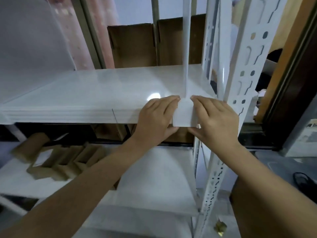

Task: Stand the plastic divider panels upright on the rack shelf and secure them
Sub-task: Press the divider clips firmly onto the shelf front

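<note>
A translucent white divider panel [186, 48] stands upright, edge-on to me, on the glossy white rack shelf [85, 93]. At its foot a white plastic clip [184, 114] wraps over the shelf's front edge. My left hand [157, 117] holds the clip's left side, fingers on top and thumb under the edge. My right hand [216, 117] holds its right side the same way. Another translucent panel [30, 48] stands at the far left.
A white perforated rack post [243, 79] rises just right of my hands. Brown cardboard boxes [132, 45] stand behind the shelf. The lower shelf holds cardboard corner pieces [65, 162] and a white sheet [154, 177]. A dark door frame [291, 83] is at right.
</note>
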